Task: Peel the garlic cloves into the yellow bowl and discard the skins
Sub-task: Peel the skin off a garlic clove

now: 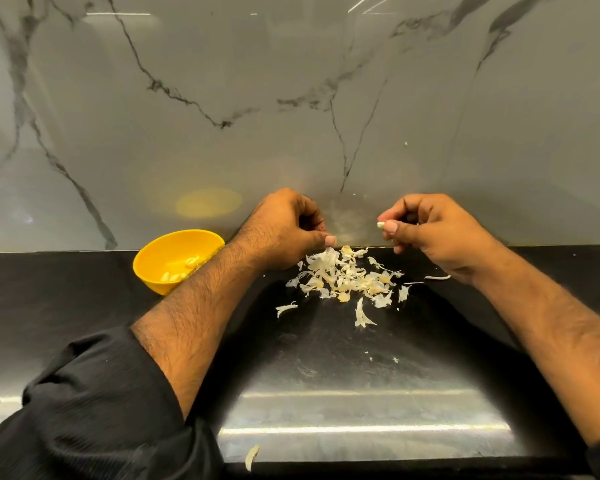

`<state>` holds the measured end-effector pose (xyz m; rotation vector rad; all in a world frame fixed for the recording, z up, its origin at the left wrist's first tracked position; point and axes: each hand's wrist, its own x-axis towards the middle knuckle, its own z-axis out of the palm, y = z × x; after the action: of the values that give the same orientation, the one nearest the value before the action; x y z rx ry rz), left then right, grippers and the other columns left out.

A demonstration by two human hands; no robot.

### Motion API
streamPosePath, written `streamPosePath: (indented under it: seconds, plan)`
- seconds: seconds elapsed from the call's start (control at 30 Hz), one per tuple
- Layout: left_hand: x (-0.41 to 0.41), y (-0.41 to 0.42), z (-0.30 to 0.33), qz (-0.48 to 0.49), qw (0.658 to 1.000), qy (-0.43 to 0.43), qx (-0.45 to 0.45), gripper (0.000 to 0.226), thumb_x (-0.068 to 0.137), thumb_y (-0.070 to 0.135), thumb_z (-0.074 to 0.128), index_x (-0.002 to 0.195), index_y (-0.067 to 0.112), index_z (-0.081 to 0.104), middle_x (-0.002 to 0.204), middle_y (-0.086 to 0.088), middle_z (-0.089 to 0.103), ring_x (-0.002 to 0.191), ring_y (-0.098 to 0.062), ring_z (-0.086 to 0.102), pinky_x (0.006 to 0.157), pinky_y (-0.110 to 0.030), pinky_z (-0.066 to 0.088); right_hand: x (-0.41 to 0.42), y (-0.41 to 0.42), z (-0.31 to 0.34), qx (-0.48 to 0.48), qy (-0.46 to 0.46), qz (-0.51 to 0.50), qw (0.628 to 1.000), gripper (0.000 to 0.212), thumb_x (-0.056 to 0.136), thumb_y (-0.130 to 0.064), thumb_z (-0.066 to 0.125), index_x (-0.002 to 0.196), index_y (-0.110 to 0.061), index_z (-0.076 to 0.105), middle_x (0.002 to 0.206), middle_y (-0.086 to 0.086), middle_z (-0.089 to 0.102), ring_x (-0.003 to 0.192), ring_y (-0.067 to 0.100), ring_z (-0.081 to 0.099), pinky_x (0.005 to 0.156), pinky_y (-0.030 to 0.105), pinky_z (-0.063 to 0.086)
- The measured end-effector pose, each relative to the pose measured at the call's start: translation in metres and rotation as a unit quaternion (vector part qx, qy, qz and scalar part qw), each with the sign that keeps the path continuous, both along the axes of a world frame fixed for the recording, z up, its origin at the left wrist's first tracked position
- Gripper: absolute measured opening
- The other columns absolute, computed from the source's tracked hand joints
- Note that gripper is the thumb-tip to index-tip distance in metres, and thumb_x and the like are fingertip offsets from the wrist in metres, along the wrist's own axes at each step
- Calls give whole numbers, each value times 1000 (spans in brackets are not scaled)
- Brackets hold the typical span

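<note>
Glossy black stone tabletop (pixel 343 375) meets a grey veined marble wall (pixel 222 98); papery white garlic skins (pixel 343 282) lie near that wall. Right hand (pixel 440 233) pinches a pale garlic clove (pixel 381 225). Left hand (pixel 284 230) is curled; what its grip holds I cannot tell.

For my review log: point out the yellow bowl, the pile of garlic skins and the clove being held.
yellow bowl (pixel 146 263): head view, on its near left rim.
pile of garlic skins (pixel 343 277): head view, on the pile's middle.
garlic clove (pixel 381 225): head view, on the tip showing at the right hand's thumb.

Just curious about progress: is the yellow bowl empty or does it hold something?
Not empty. The yellow bowl stands upright with a few pale peeled cloves at its bottom.
</note>
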<state>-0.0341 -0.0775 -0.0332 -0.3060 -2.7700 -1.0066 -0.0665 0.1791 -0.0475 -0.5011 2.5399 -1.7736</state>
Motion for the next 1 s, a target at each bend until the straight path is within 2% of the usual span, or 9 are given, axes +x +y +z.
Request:
streamPosePath:
  seconds: [0.1, 0.2, 0.37, 0.47, 0.53, 0.6, 0.7, 0.8, 1.0]
  plan:
    - [1, -5, 1, -12, 1000, -11, 3, 2, 97, 21, 77, 98, 22, 79, 85, 9, 77, 73, -6, 72, 78, -28, 63, 6, 3, 5, -157, -118, 64, 978, 16, 86, -4, 70, 102, 0, 72, 86, 13, 68, 80, 21, 63, 70, 31, 57]
    - [-1, -5, 1, -26, 999, -28, 8, 21, 104, 11, 65, 114, 25, 78, 100, 11, 76, 77, -7, 74, 81, -27, 64, 5, -2, 7, -120, -48, 23, 991, 9, 94, -1, 67, 99, -6, 72, 86, 7, 69, 80, 18, 62, 72, 34, 54]
    - [-2, -5, 2, -36, 999, -10, 23, 22, 99, 32, 74, 121, 26, 72, 100, 8, 74, 78, -7, 74, 79, -29, 65, 11, 1, 24, 126, 333, -172, 919, 11, 96, -10, 72, 93, -20, 70, 88, -5, 69, 79, 11, 64, 70, 22, 49]
    - [-1, -4, 1, -39, 999, -14, 12, 24, 97, 39, 77, 117, 26, 74, 94, 8, 77, 72, -3, 74, 77, -29, 65, 15, -22, 12, 516, 127, -59, 845, 23, 89, -8, 67, 81, -27, 58, 92, -3, 66, 86, 19, 63, 73, 29, 48]
    - [0, -4, -1, -44, 999, -23, 12, 22, 96, 38, 78, 114, 25, 74, 90, 7, 78, 70, -4, 75, 75, -30, 66, 13, -24, 4, 595, 79, -16, 800, 22, 91, -12, 68, 82, -29, 58, 92, -6, 65, 86, 15, 62, 71, 29, 49]
    - [0, -5, -1, -44, 999, -20, 18, 20, 96, 35, 79, 112, 24, 75, 87, 7, 78, 68, -4, 75, 73, -28, 65, 10, -18, 5, 463, 99, -34, 880, 17, 95, -17, 72, 87, -30, 66, 91, -10, 68, 90, 12, 66, 77, 30, 53]
    - [0, -9, -4, -25, 998, -6, 63, 14, 94, 33, 81, 104, 24, 77, 86, 7, 77, 69, -7, 75, 67, -24, 63, 8, -16, 10, 92, 47, -45, 994, 8, 96, -11, 74, 97, -19, 77, 91, -1, 76, 85, 13, 69, 76, 30, 58]
    - [0, -12, -2, -12, 990, 15, 140, 10, 93, 30, 82, 98, 21, 79, 86, 2, 78, 70, -12, 75, 59, -19, 56, 12, -27, 23, -156, -101, 42, 982, 20, 92, 9, 66, 109, 1, 75, 97, 12, 75, 86, 19, 69, 76, 31, 60]
    - [4, -13, 4, -24, 965, 47, 258, 11, 94, 23, 81, 100, 14, 80, 89, -4, 79, 69, -15, 71, 54, -18, 50, 10, -43, 39, -240, -123, 67, 961, 25, 90, 6, 65, 114, 4, 71, 100, 17, 76, 82, 20, 73, 75, 28, 64]
